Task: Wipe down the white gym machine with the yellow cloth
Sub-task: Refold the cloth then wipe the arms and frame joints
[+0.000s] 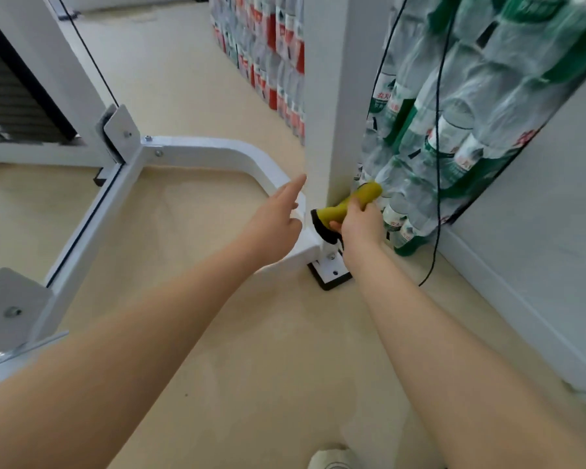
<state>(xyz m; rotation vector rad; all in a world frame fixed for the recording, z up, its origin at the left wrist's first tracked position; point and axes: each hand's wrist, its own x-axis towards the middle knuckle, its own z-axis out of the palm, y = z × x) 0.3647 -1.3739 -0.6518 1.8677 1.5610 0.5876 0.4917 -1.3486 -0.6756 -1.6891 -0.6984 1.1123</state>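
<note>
- A white-painted metal upright post (322,106) of the gym machine stands on a beige floor (285,350); every position below is given relative to this post.
- At the post's base, on its right side, the person's right hand (361,226) grips a bunched yellow cloth with a dark edge (352,203), fingers curled round it, holding it against the post.
- The cloth sits low on the post, just above a white bolted foot plate on a black pad (332,274).
- Left of the post, the left hand (274,225) hovers over a white curved metal base bar (217,152) that joins the post; its fingers are straight and apart, holding nothing.
- Right of the post, shrink-wrapped packs of green-labelled water bottles (454,137) lean against a wall.
- Behind the post stand packs of red-labelled bottles (271,45).
- A thin black cable (437,170) hangs right of the post, across the bottles.
</note>
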